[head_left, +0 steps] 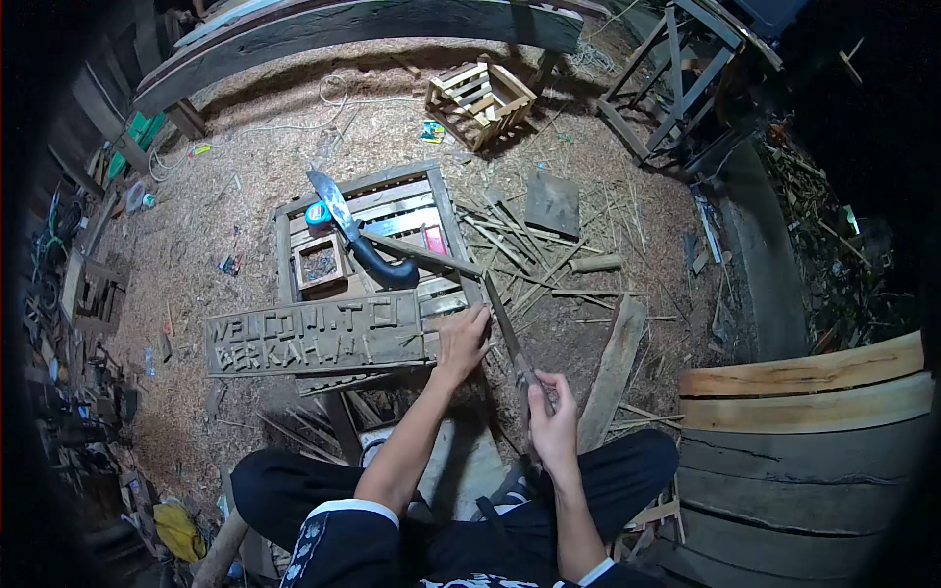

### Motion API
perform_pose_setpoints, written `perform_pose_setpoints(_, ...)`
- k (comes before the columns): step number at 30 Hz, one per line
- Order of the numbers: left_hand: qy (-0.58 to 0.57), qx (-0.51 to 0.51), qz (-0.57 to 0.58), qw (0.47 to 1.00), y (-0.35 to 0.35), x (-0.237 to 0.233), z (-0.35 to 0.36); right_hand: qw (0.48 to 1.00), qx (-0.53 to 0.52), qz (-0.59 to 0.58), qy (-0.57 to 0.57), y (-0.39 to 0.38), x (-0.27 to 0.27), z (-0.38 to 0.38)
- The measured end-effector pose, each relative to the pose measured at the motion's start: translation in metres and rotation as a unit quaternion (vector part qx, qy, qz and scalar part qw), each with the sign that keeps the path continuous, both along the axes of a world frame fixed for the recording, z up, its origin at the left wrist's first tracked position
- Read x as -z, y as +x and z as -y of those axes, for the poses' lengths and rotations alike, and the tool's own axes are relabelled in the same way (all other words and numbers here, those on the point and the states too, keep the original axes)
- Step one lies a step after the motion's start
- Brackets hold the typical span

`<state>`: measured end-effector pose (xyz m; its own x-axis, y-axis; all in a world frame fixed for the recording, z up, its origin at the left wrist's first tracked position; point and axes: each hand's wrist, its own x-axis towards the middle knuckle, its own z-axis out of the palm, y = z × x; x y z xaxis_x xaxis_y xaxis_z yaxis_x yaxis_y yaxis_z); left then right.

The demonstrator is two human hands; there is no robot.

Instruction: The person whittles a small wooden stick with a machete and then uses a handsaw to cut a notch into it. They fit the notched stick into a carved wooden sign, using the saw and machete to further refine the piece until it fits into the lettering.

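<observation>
My left hand (463, 341) is at the right end of a carved wooden sign (314, 335) lettered "WELCOM.TO BERKAH", its fingers bent together over something too small to tell. My right hand (552, 412) is closed around the lower part of a long, narrow dark tool (505, 328), which slants up and left past my left fingertips. The sign lies across the near part of a slatted wooden stand (446, 211). On the stand are a large blade with a black handle (384, 267), a small wooden box (320, 265) and a blue-lidded container (318, 214).
Thin sticks (534, 250) and a dark square board (553, 204) lie right of the stand. A slatted crate (480, 103) sits farther back, before a long beam (363, 37). Planks (784, 470) are at the lower right. Shavings cover the ground.
</observation>
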<state>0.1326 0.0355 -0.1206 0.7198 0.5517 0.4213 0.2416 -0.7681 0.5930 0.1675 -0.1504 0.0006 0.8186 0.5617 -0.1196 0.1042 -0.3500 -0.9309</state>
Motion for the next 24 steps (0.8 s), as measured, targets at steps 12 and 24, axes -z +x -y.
perform_pose_setpoints(12, -0.006, -0.002, -0.025, 1.0, -0.003, 0.0, 0.001, 0.999, -0.012, 0.036, -0.008, 0.005, 0.009, -0.017)
perform_pose_setpoints(24, 0.008, -0.019, -0.025, 0.999, -0.001, -0.002, 0.002, 0.999, -0.004, 0.031, -0.008, 0.002, -0.009, -0.032)
